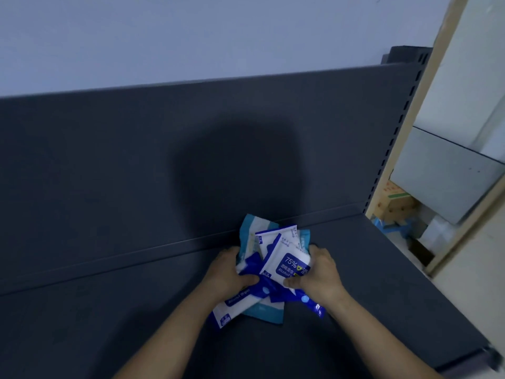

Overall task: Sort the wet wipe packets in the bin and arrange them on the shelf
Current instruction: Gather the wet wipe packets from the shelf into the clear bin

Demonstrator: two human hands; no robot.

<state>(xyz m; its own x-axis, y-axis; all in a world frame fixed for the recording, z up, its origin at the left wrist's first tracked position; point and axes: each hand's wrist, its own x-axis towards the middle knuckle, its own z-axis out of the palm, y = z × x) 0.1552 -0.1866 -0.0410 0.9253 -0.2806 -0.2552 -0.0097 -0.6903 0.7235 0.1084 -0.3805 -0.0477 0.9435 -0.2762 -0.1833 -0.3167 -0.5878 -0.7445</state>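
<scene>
Dark grey shelf: a flat, matte deck beneath both hands, meeting an upright back panel of the same finish just beyond the fingertips. A round shadow falls on this panel above the hands. Pale blue-grey wall, smooth, rises behind the panel. To the right of the right hand, a slotted upright edges the shelf; past it stands a light wooden frame with cardboard boxes, blurred.

Wet wipe packets: a loose, overlapping bundle of flat, glossy plastic pouches, white with dark blue and pale teal print, on or just above the deck near the back panel. The top packet reads "75%".

Left hand clasps the bundle's left side, thumb on top; right hand clasps its right side likewise.
</scene>
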